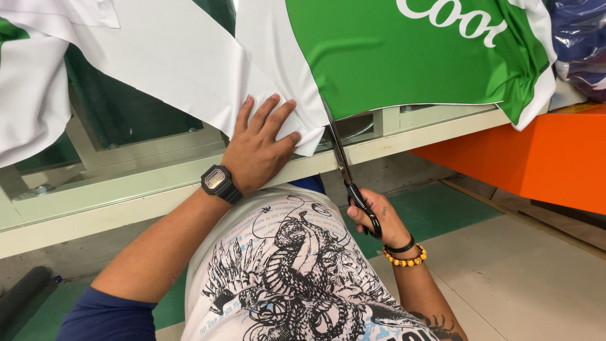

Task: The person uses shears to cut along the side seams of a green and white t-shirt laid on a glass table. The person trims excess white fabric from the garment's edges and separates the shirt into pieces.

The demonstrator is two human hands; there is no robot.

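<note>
At the front edge of the pale green table (189,183), a large sheet of printed cloth (404,63), green with a white border, hangs a little way over the frame. The left hand (259,148) lies flat on the white border strip at the table edge, fingers spread and pressing the cloth down, gripping nothing; a black digital watch (219,182) sits on its wrist. Just to the right of that hand, the scissors (344,158) point up from below the table edge, the blades meeting the cloth where the white border joins the green part. The right hand (379,218) is below the table edge, closed around the black handles of the scissors, with fingers through the loops; a black band and a bracelet of yellow beads (405,256) circle its wrist. The green part of the cloth spreads away from the scissors toward the far right of the table, where it bunches in folds near an orange block (543,158) that stands beside the table. More white cloth lies across the table to the left of the flat hand. Below the table edge shows the person's white shirt with a black snake drawing (290,271)
</note>
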